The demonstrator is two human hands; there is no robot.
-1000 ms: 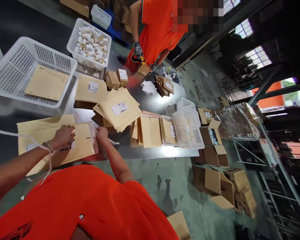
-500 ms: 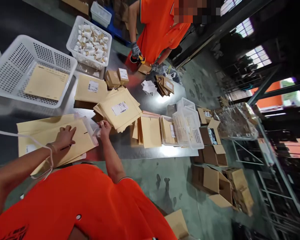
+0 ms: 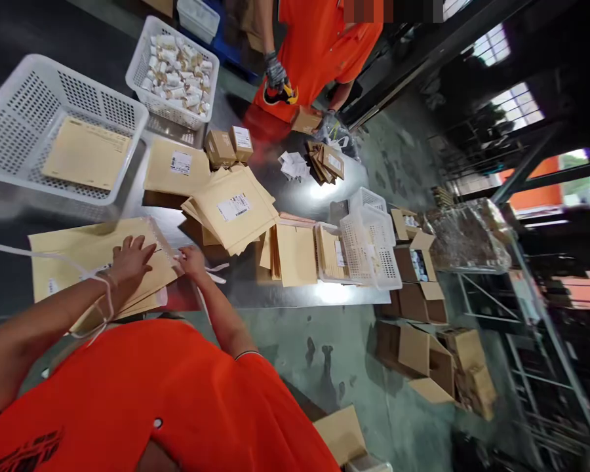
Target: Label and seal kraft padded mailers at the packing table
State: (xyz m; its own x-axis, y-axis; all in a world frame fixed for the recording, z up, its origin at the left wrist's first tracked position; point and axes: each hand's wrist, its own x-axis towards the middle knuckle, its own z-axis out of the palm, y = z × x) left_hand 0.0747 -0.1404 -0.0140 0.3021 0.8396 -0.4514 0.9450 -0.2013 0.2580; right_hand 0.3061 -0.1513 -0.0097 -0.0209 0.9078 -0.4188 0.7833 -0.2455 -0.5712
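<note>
Several kraft padded envelopes [image 3: 78, 242] lie overlapping on the table in front of me, a pale bubble-like lining showing at the right end of one. My left hand [image 3: 130, 262] rests palm down on the top envelope, its fingers spread. At that envelope's right end, my right hand [image 3: 193, 262] is closed in a pinch. A thin white peel-off strip [image 3: 217, 267] trails from it across the tabletop and down beside the forearm. The fingertips touch or nearly touch the envelope edge; exactly what lies between them is partly hidden.
Beyond my hands sit a pile of labelled envelopes [image 3: 233, 203], small cartons [image 3: 220, 147], a white basket [image 3: 142, 141] holding an envelope, and a basket of small bottles [image 3: 132, 72]. White baskets [image 3: 396, 262] stand right. Opposite, a co-worker's gloved hand [image 3: 276, 72] holds a yellow-black tool.
My right hand has moved slightly left to the envelope's end, and white strip now trails from it. My left hand has shifted slightly up. The co-worker's hands and carton moved right.
</note>
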